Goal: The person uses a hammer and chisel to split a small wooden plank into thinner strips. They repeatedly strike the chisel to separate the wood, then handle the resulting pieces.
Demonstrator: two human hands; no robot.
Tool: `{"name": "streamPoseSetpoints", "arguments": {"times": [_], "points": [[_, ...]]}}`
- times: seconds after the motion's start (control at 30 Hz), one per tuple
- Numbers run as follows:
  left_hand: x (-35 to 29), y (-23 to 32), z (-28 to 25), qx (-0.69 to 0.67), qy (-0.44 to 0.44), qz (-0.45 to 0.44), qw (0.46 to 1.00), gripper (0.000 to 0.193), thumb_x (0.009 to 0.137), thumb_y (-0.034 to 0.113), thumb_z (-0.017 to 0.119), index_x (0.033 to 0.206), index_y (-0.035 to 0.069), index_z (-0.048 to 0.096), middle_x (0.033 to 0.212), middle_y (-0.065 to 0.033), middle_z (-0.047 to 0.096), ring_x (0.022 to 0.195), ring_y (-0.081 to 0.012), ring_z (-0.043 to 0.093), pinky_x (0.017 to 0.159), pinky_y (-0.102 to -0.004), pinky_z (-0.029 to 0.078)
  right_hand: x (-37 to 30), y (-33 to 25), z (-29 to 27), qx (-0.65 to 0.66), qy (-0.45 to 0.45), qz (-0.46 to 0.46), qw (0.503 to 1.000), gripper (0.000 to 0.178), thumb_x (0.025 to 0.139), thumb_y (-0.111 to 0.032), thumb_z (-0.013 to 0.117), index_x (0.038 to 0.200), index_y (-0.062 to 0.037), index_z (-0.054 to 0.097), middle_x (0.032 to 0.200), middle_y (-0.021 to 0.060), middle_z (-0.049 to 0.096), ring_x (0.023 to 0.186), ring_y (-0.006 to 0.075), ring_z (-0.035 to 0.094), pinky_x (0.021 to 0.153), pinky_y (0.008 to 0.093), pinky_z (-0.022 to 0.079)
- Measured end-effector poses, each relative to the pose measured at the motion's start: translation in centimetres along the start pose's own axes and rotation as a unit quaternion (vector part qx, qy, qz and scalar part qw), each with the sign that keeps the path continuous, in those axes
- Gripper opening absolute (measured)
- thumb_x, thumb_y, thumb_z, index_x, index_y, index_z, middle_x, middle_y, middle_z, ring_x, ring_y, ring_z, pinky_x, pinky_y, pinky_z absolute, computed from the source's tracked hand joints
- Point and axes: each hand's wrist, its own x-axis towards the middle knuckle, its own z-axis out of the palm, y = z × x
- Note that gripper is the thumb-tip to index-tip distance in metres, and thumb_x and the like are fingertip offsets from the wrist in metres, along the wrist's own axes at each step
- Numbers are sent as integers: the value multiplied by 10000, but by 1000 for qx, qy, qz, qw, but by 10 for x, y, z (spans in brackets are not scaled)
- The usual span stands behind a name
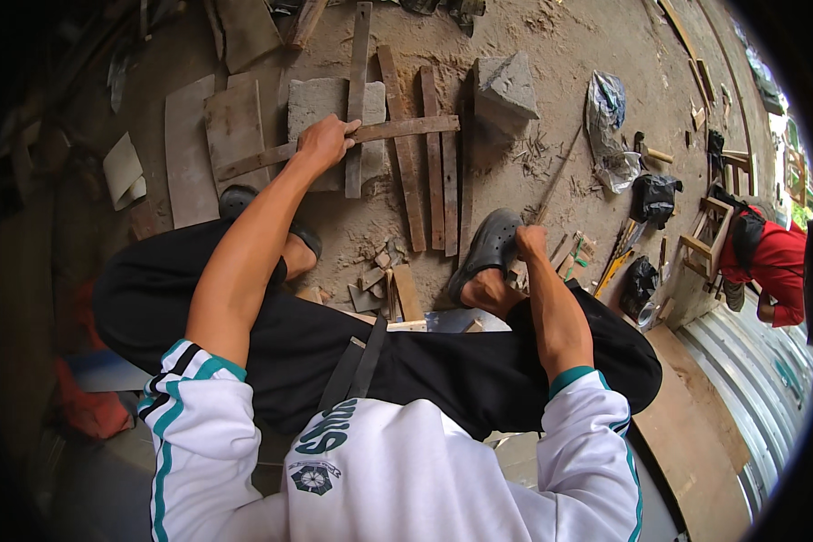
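My left hand [325, 144] is closed on a long wooden strip [406, 127] that lies crosswise. It grips where this strip meets a second wooden strip [359, 68], which points away from me. Beneath them sits a grey concrete block [316, 108]. My right hand [531, 242] makes a fist beside my right clog [488, 239]. Whatever that fist holds, if anything, is hidden. A thin stick [560, 174] runs out from near its knuckles; whether the hand grips it I cannot tell.
Several loose strips [432, 163] lie right of the block, near another concrete block [506, 90]. Flat boards [188, 149] rest at left, wood offcuts [406, 291] between my feet. A hammer [657, 154] and black bags [655, 199] lie right. A person in red [768, 262] is farther right.
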Motion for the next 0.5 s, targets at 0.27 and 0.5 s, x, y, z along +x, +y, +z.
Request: {"name": "streamPoseSetpoints", "arguments": {"times": [0.27, 0.5], "points": [[11, -1, -3, -22, -43, -22, 999, 445, 878, 181, 671, 1315, 222, 598, 1003, -216, 667, 959, -417, 627, 829, -473, 497, -83, -75, -10, -174, 160, -191, 953, 681, 807, -318, 680, 1354, -32, 393, 1296, 211, 468, 1200, 380, 513, 943, 489, 477], [21, 0, -5, 44, -43, 26, 998, 408, 870, 154, 670, 1272, 213, 631, 1040, -186, 670, 979, -389, 638, 834, -465, 508, -138, -160, -9, -162, 52, -534, 828, 581, 829, -273, 673, 1328, -59, 467, 1224, 243, 553, 1145, 420, 532, 963, 465, 454]]}}
